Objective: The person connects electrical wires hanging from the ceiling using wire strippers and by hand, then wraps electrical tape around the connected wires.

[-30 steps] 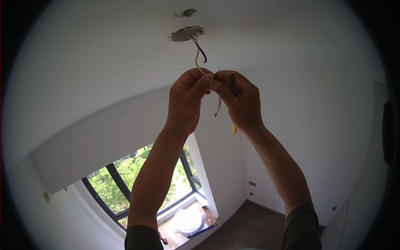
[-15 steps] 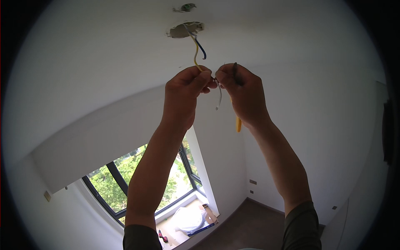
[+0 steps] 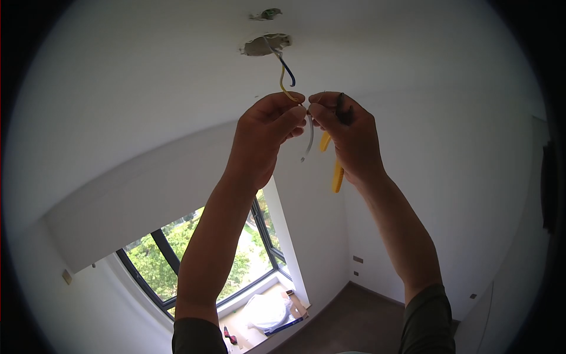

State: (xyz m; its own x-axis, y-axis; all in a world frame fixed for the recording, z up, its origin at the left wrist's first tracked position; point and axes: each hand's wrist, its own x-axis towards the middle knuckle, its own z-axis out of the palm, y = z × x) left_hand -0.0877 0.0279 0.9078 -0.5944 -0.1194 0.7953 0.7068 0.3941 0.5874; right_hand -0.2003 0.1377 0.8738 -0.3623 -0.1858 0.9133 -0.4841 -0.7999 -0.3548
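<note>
My left hand (image 3: pixel 263 127) is raised below the ceiling, thumb and fingers pinched on a yellow wire (image 3: pixel 282 81). That wire hangs from a ragged ceiling hole (image 3: pixel 262 46), with a blue wire (image 3: pixel 288 69) bent beside it. My right hand (image 3: pixel 357 135), nearly touching the left, keeps yellow-handled pliers (image 3: pixel 337 177) in its palm, the dark jaws poking up past the knuckles. Its thumb and index finger are pinched together near the wire ends. Between the hands dangles a short white cable (image 3: pixel 311 138). The exact joint of the wires is hidden by my fingertips.
A smaller ceiling hole (image 3: pixel 266 13) lies just beyond the first. Down to the left, a dark-framed window (image 3: pixel 168 251) has a sill holding a white plastic bag (image 3: pixel 266 312), a blue-edged item and a red-black tool (image 3: pixel 230 336). Brown floor (image 3: pixel 354 318) is far below.
My right fingers have shifted slightly away from the left ones, and the pliers have turned so both yellow handles show. The white cable's lower end has swung a little left.
</note>
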